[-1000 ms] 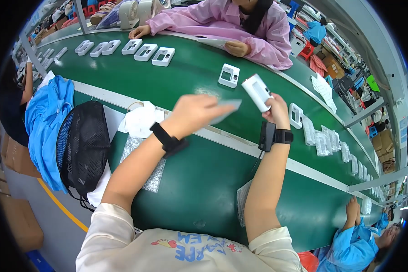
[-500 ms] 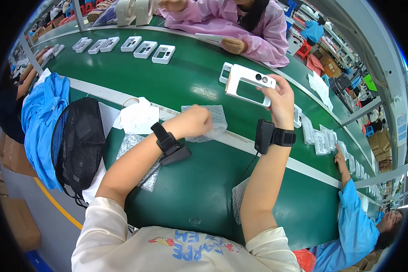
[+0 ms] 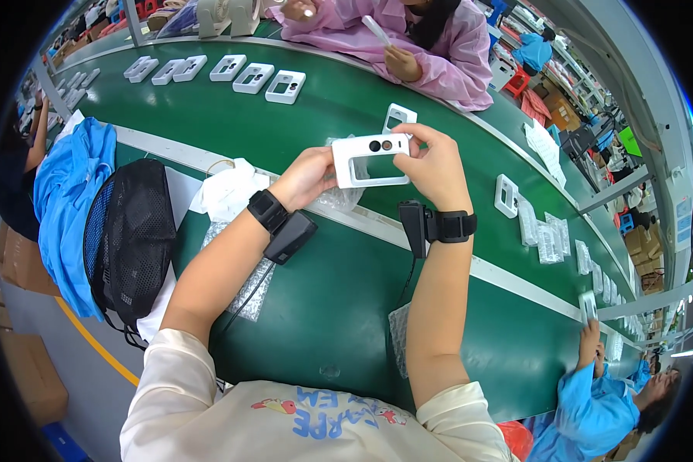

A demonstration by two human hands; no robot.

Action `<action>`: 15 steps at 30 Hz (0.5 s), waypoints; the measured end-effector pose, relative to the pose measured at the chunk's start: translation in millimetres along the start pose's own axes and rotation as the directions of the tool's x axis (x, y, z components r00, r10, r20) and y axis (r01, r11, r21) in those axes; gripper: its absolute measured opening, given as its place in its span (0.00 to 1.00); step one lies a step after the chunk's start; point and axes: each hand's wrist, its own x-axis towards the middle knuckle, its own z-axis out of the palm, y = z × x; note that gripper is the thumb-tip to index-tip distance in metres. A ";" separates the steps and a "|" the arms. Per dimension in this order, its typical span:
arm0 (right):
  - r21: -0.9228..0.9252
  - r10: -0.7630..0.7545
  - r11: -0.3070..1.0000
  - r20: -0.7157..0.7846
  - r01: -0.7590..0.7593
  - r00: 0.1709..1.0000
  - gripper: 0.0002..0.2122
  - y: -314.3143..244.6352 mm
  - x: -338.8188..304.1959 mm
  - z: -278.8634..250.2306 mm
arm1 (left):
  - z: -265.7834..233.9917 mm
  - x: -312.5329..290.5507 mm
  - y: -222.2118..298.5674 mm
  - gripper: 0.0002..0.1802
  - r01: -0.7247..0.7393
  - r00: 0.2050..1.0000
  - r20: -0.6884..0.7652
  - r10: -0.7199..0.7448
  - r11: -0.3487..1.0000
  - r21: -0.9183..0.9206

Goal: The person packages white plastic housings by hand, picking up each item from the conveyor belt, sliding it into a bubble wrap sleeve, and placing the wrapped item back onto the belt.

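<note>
A white rectangular casing (image 3: 350, 181) with a large opening and two dark round lens-like parts is held up over the belt. My right hand (image 3: 433, 165) grips its right end, thumb at the front and fingers curled over the top. My left hand (image 3: 306, 181) is closed at its left end, the fingertips partly hidden. A clear bubble-wrap bag (image 3: 340, 200) shows behind and below the casing; whether my left fingers also hold it cannot be told. Just beyond my right hand lies another white casing (image 3: 400, 115). Black devices are strapped to both my wrists.
Several white casings (image 3: 286, 87) line the green belt (image 3: 208, 115) at the far left. Bagged ones (image 3: 549, 240) lie to the right. A black mesh bag (image 3: 135, 239) and blue cloth (image 3: 69, 208) are at my left. Co-workers sit across (image 3: 462, 54) and at right (image 3: 593, 400).
My right hand has brought the casing left and slightly down, and my left hand has moved left to meet its end. Casings at the far left have shifted slightly right along the belt.
</note>
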 end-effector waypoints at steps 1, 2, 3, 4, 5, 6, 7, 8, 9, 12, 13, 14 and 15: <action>-0.053 0.005 0.999 -0.019 -0.006 1.000 0.14 1.3 0.3 -0.6 | -0.2 0.4 0.9 0.14 -0.002 1.000 0.001 0.002 1.000 -0.001; -0.053 0.004 0.999 -0.018 -0.005 1.000 0.14 1.8 0.2 -1.0 | -1.2 0.0 0.7 0.14 -0.039 0.999 0.012 0.038 0.995 0.095; -0.071 0.006 0.997 -0.043 -0.009 0.999 0.14 2.0 0.4 -1.7 | -2.0 -0.4 0.8 0.13 -0.077 0.997 0.027 0.073 0.979 0.190; -0.089 0.006 0.996 -0.069 -0.012 0.998 0.14 1.9 0.6 -2.4 | -2.8 -0.6 1.2 0.13 -0.116 0.993 0.046 0.107 0.952 0.284; -0.107 0.006 0.994 -0.095 -0.016 0.995 0.14 1.3 0.8 -2.7 | -4.8 -0.1 0.9 0.13 -0.118 0.993 0.047 0.109 0.951 0.284; -0.107 0.004 0.994 -0.096 -0.015 0.995 0.14 0.4 0.9 -2.5 | -8.4 1.1 0.1 0.13 -0.124 0.992 0.037 0.119 0.938 0.323; -0.100 0.007 0.995 -0.102 -0.017 0.995 0.13 0.4 0.3 -1.6 | -10.7 1.3 -0.6 0.12 -0.127 0.992 0.027 0.125 0.924 0.360; -0.094 0.010 0.995 -0.108 -0.020 0.994 0.13 -0.3 -0.4 -0.5 | -12.2 1.6 -1.0 0.12 -0.128 0.991 0.017 0.132 0.909 0.396; -0.087 0.013 0.996 -0.114 -0.023 0.993 0.13 -0.9 -1.0 0.6 | -13.0 2.8 -1.8 0.12 -0.126 0.991 0.016 0.130 0.909 0.397; -0.118 -0.017 0.993 -0.055 0.010 0.998 0.12 -5.4 2.0 4.2 | -13.7 6.2 -3.3 0.10 -0.172 0.976 -0.101 0.192 0.968 0.182; -0.134 -0.035 0.991 -0.026 0.031 0.999 0.12 -7.4 3.4 6.0 | -14.3 5.8 -2.4 0.10 -0.172 0.976 -0.102 0.193 0.968 0.184; -0.132 -0.036 0.991 -0.025 0.032 0.999 0.12 -8.0 3.3 8.9 | -15.3 4.9 -1.6 0.10 -0.237 0.954 -0.118 0.276 0.934 0.267; -0.141 -0.006 0.990 0.000 0.006 1.000 0.12 -8.0 2.1 12.7 | -16.6 3.7 -1.1 0.09 -0.296 0.925 -0.128 0.358 0.889 0.350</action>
